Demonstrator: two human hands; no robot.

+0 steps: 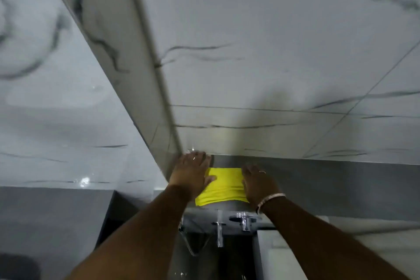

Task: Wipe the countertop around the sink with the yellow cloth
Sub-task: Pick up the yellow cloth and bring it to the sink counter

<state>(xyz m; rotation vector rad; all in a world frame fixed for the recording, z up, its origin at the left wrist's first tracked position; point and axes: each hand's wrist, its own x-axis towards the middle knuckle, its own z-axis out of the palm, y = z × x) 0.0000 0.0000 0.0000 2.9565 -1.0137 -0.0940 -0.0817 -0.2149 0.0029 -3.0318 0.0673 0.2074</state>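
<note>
Behind the tap point(242, 223), on the grey counter point(341, 179) ledge against the marble wall point(272, 52), you had the yellow cloth point(223, 185) spread flat. Your left hand point(193, 173) and right hand point(258, 185) pressed its two side edges, fingers point(200, 158) splayed wide, gripping nothing. You seemed to be mid-wipe; next, I judged, you needed steady downward pressure while sliding it along the ledge.
</note>
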